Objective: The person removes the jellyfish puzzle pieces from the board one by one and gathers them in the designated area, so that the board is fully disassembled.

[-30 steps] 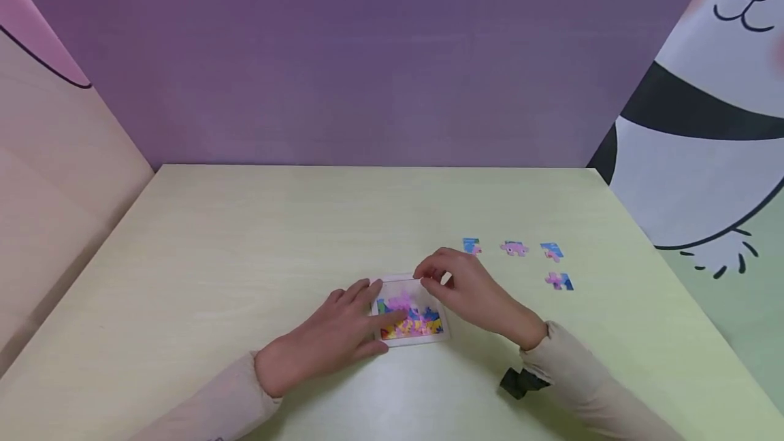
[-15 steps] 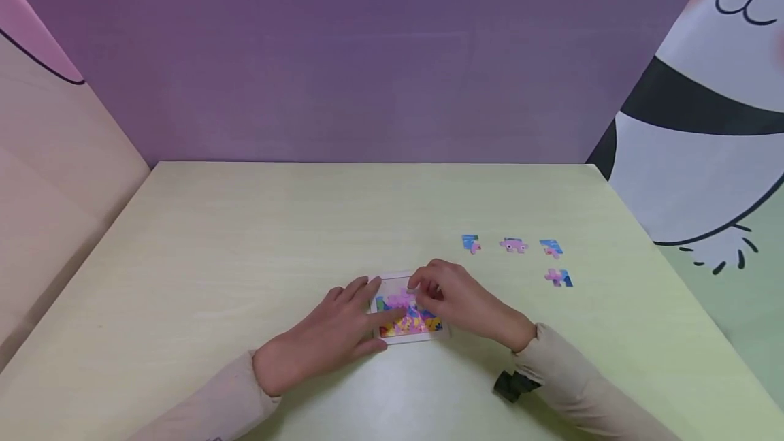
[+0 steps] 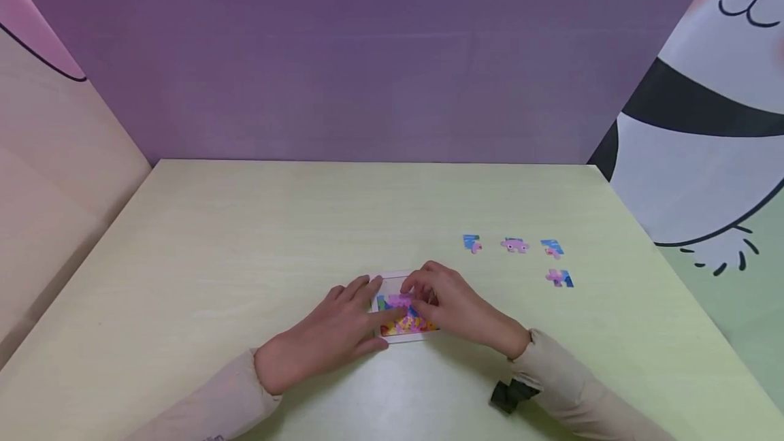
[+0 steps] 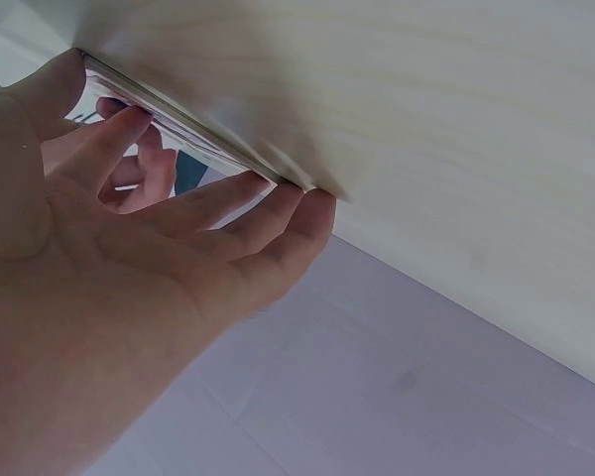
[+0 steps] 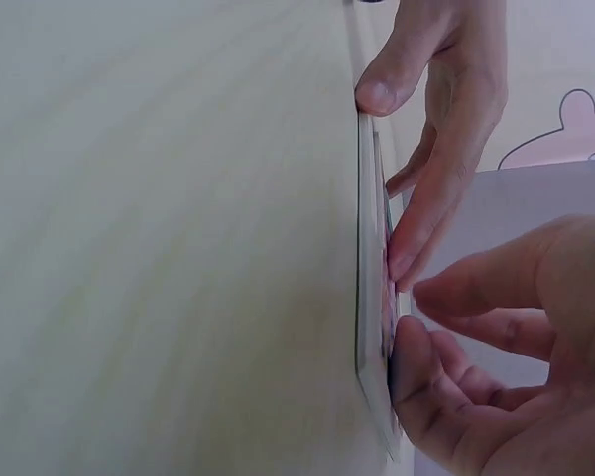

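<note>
on the table (image 3: 245, 237), the part-filled puzzle tray (image 3: 405, 339) was steadied by the outspread left hand (image 3: 327, 335); the right hand (image 3: 463, 307), narrowly curled, had been brought inward from the far-right corner, perhaps for seating a piece; whether one was held could not be told.

Jigsaw tray (image 3: 407, 338): white-rimmed, flat on counter (image 3: 245, 237), partly filled, multicoloured. Loose pieces (image 3: 514, 246): four, pinks and blues, spaced apart, right of tray.
</note>
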The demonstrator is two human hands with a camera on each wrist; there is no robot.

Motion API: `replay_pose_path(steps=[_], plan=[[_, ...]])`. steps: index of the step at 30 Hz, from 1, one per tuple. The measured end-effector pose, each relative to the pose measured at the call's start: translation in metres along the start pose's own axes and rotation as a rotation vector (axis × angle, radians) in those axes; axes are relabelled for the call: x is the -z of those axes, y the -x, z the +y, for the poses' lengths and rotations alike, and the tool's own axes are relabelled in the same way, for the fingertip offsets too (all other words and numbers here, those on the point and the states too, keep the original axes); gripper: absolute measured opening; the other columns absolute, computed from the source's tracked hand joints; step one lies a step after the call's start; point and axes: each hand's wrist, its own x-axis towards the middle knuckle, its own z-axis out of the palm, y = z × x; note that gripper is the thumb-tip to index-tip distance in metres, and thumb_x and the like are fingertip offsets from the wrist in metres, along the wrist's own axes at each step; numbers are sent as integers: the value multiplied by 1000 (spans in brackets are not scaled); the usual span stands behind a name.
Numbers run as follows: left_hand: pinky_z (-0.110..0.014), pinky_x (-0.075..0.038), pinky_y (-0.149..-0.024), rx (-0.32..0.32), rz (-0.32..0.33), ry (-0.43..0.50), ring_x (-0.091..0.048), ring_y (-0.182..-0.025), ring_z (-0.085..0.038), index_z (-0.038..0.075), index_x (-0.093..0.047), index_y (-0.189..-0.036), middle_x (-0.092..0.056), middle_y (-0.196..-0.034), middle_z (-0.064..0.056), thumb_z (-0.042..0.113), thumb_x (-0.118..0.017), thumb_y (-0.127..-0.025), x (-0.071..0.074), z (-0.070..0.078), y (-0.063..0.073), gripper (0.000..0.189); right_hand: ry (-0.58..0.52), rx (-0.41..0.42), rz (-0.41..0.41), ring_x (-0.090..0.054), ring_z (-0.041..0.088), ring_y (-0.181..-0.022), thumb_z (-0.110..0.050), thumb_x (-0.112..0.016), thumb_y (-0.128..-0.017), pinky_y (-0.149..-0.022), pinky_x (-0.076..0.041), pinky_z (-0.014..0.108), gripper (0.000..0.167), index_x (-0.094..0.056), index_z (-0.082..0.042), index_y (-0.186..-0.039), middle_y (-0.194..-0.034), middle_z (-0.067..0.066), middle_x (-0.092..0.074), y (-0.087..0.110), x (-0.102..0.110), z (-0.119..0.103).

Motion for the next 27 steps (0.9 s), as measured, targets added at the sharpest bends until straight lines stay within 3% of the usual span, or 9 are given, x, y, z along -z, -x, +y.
replay_pose_path(steps=[14, 27], plan=[[-51, -47, -95, -25, 28, -53, -43, -134, -40, 32, -54, -144, -45, -147, -25, 45, -60, -98, -1, 0, 0, 48, 60, 6, -76, -56, 12, -79, 2, -66, -90, -70, -51, 22, 37, -63, 3, -127, -120, 14, -51, 3, -2, -1], [-54, -48, -94, -37, 48, -97, -44, -134, -44, 39, -49, -146, -46, -146, -26, 47, -56, -100, -7, 2, -1, 48, 47, -29, -70, -63, 18, -91, 6, -66, -90, -79, -55, 26, 31, -62, -1, -120, -113, 10, -53, 6, -2, -6]])
